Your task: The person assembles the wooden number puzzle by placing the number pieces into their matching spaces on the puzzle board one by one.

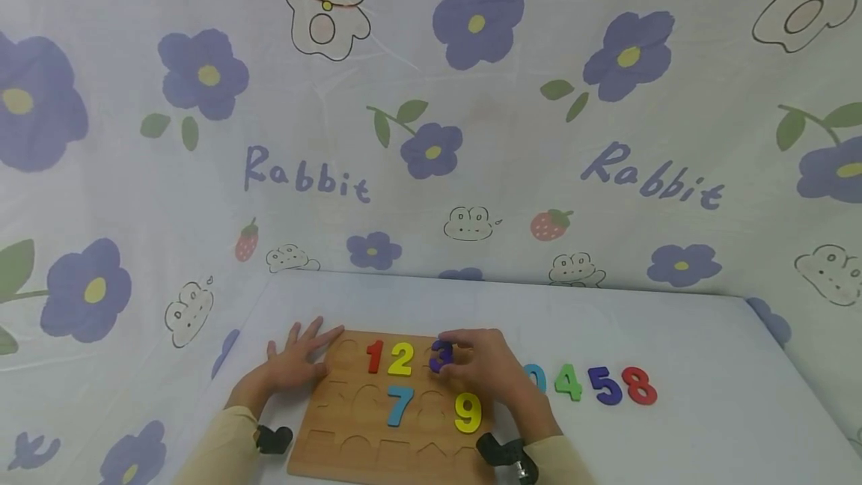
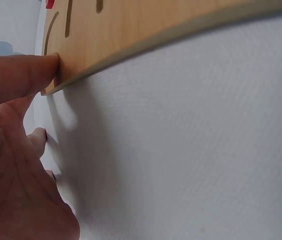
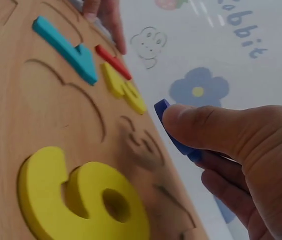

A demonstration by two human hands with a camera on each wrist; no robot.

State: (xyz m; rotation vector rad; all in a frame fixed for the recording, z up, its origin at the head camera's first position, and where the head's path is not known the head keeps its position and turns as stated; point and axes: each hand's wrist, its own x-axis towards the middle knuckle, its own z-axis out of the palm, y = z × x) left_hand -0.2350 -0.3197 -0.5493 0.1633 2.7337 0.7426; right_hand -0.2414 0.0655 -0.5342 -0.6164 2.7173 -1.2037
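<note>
A wooden number board [image 1: 323, 418] lies on the white table. My right hand [image 1: 488, 365] pinches a dark blue number 3 [image 1: 441, 357] between thumb and fingers. In the right wrist view the number 3 [image 3: 173, 132] is raised off the board, above its 3-shaped recess [image 3: 143, 142]. My left hand [image 1: 296, 358] has its fingers spread at the board's upper left corner. Its thumb [image 2: 28, 75] presses on the board's edge in the left wrist view. A red 1 [image 1: 374, 357], yellow 2 [image 1: 401, 359], blue 7 [image 1: 399, 405] and yellow 9 [image 1: 468, 412] sit on the board.
Right of the board, on the table, lie a blue 0 [image 1: 536, 376] partly behind my right hand, a green 4 [image 1: 569, 382], a dark blue 5 [image 1: 605, 386] and a red 8 [image 1: 639, 385]. A flowered rabbit-print cloth [image 1: 512, 171] hangs behind the table.
</note>
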